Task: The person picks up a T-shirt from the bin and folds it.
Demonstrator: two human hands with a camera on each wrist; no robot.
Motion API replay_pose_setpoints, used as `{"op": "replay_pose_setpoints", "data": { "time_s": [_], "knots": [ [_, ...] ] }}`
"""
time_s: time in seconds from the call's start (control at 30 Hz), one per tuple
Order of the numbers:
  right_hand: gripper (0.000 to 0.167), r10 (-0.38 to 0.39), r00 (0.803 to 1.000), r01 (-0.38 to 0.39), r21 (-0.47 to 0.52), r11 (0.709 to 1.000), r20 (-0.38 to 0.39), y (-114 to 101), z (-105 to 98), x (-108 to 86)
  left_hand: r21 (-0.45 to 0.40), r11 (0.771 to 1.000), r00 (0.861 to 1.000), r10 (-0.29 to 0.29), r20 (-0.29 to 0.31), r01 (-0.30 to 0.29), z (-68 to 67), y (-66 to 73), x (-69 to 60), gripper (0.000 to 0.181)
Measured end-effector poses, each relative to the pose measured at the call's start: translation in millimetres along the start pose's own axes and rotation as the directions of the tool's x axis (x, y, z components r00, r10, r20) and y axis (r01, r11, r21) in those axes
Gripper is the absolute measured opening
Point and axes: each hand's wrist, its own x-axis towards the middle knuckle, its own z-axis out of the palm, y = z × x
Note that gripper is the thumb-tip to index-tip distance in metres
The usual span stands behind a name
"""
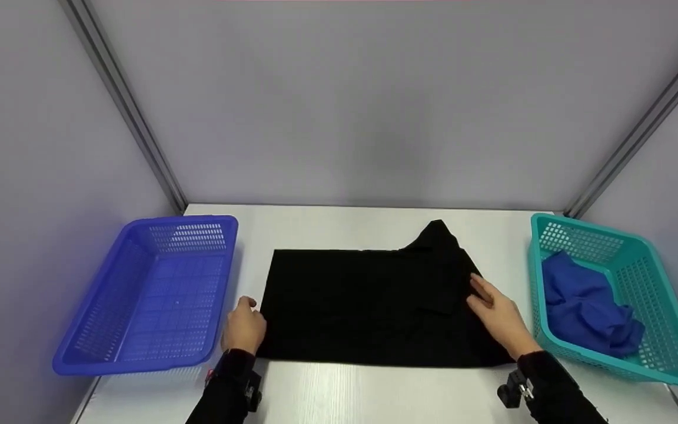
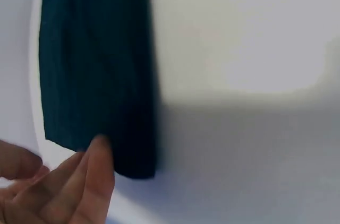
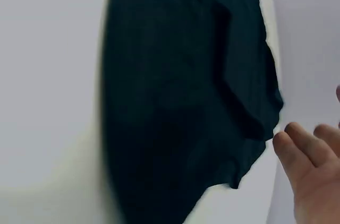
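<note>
A black garment (image 1: 362, 306) lies folded flat on the white table, with a sleeve-like flap (image 1: 436, 238) sticking out at its upper right. At its left end is my left hand (image 1: 245, 327); in the left wrist view the loosely extended fingers (image 2: 98, 176) reach the hem, though whether they press it cannot be told. My right hand (image 1: 499, 315) is at the garment's right end, fingers fairly straight and slightly spread. In the right wrist view its fingertips (image 3: 287, 147) are beside the cloth edge and grip nothing.
On the left stands a blue plastic basket (image 1: 221, 227) with nothing visible in it. A teal basket (image 1: 668, 294) on the right holds a crumpled blue cloth (image 1: 589, 309). Grey panels (image 1: 374, 106) enclose the white table (image 1: 327, 394) at the back and sides.
</note>
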Motion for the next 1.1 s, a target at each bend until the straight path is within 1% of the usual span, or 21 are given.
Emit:
{"op": "replay_pose_setpoints", "data": {
  "time_s": [0.07, 0.1, 0.17, 0.23, 0.27, 0.33, 0.4, 0.43, 0.47, 0.5, 0.53, 0.63, 0.67, 0.7, 0.77, 0.83, 0.87, 0.9, 0.93, 1.0, 1.1],
  "knots": [
    [0.056, -0.031, 0.999, 0.029, -0.057, 0.998, -0.034, 7.7, 6.4, -3.8, 0.065, 0.996, 0.997, 0.060, -0.055, -0.056, 3.6, 1.0, -1.9, 0.029],
    [0.048, -0.056, 0.996, 0.049, -0.099, 0.994, -0.069, 11.7, 10.3, -5.6, 0.090, 0.991, 0.991, 0.110, -0.077, -0.103, 6.1, 1.9, -3.4, 0.028],
    [0.031, -0.127, 0.981, 0.096, -0.202, 0.975, -0.145, 19.3, 17.9, -8.7, 0.141, 0.966, 0.968, 0.232, -0.092, -0.218, 12.9, 4.0, -7.0, 0.023],
    [0.020, -0.214, 0.958, 0.144, -0.322, 0.936, -0.193, 26.3, 26.6, -11.2, 0.185, 0.917, 0.928, 0.369, -0.055, -0.354, 21.3, 4.6, -11.8, 0.016],
    [0.017, -0.250, 0.949, 0.166, -0.370, 0.914, -0.191, 29.6, 30.9, -12.3, 0.200, 0.884, 0.901, 0.434, -0.019, -0.422, 25.4, 4.5, -14.4, 0.014],
    [0.017, -0.295, 0.947, 0.216, -0.434, 0.875, -0.123, 36.2, 39.0, -15.1, 0.218, 0.816, 0.843, 0.531, 0.083, -0.536, 33.4, 2.7, -19.8, 0.013],
    [0.021, -0.304, 0.953, 0.258, -0.481, 0.838, -0.018, 42.0, 45.7, -18.7, 0.233, 0.760, 0.795, 0.581, 0.174, -0.607, 40.3, -1.7, -25.1, 0.015],
    [0.024, -0.292, 0.956, 0.268, -0.495, 0.827, 0.029, 44.8, 48.2, -20.5, 0.244, 0.737, 0.776, 0.597, 0.204, -0.631, 43.0, -4.3, -27.5, 0.018],
    [0.028, -0.278, 0.958, 0.271, -0.505, 0.819, 0.063, 47.3, 50.2, -22.1, 0.254, 0.718, 0.762, 0.607, 0.227, -0.648, 44.9, -6.6, -29.5, 0.022],
    [0.031, -0.269, 0.959, 0.274, -0.520, 0.809, 0.087, 49.7, 51.4, -23.8, 0.262, 0.707, 0.754, 0.609, 0.244, -0.656, 46.4, -8.9, -31.4, 0.027],
    [0.033, -0.267, 0.959, 0.276, -0.540, 0.795, 0.098, 51.8, 51.9, -25.3, 0.270, 0.702, 0.752, 0.606, 0.257, -0.659, 47.1, -10.6, -33.3, 0.031],
    [0.032, -0.305, 0.950, 0.284, -0.598, 0.749, 0.067, 56.1, 52.6, -28.5, 0.287, 0.703, 0.759, 0.586, 0.284, -0.651, 46.1, -12.4, -38.6, 0.039],
    [0.029, -0.345, 0.937, 0.299, -0.626, 0.721, 0.051, 56.9, 53.6, -29.2, 0.294, 0.701, 0.760, 0.580, 0.293, -0.649, 44.8, -12.3, -40.4, 0.041],
    [0.025, -0.396, 0.918, 0.321, -0.657, 0.683, 0.037, 57.8, 54.9, -29.7, 0.300, 0.698, 0.758, 0.574, 0.308, -0.650, 43.2, -12.0, -42.3, 0.042],
    [0.014, -0.490, 0.871, 0.352, -0.718, 0.600, 0.017, 59.5, 59.4, -30.6, 0.311, 0.682, 0.748, 0.569, 0.342, -0.661, 39.6, -12.2, -46.2, 0.043],
    [0.012, -0.566, 0.825, 0.363, -0.776, 0.515, 0.010, 61.3, 65.2, -31.3, 0.318, 0.656, 0.726, 0.570, 0.385, -0.684, 35.2, -13.8, -49.4, 0.045],
    [0.017, -0.588, 0.809, 0.361, -0.798, 0.483, 0.009, 62.2, 67.5, -31.7, 0.316, 0.644, 0.713, 0.569, 0.411, -0.696, 32.7, -14.9, -50.7, 0.046],
    [0.020, -0.595, 0.804, 0.353, -0.811, 0.466, 0.008, 62.8, 69.6, -32.1, 0.312, 0.636, 0.701, 0.566, 0.434, -0.706, 30.3, -16.0, -51.5, 0.048],
    [0.020, -0.588, 0.809, 0.340, -0.820, 0.461, 0.004, 63.4, 71.4, -32.6, 0.307, 0.631, 0.692, 0.562, 0.453, -0.713, 28.2, -17.5, -52.3, 0.049],
    [0.015, -0.558, 0.830, 0.307, -0.832, 0.462, -0.004, 63.7, 73.9, -34.0, 0.292, 0.632, 0.682, 0.554, 0.478, -0.718, 24.4, -19.8, -53.4, 0.049],
    [0.037, -0.484, 0.875, 0.258, -0.842, 0.475, -0.005, 61.9, 75.9, -35.6, 0.266, 0.647, 0.678, 0.544, 0.494, -0.714, 20.7, -21.2, -53.6, 0.050]
  ]
}}
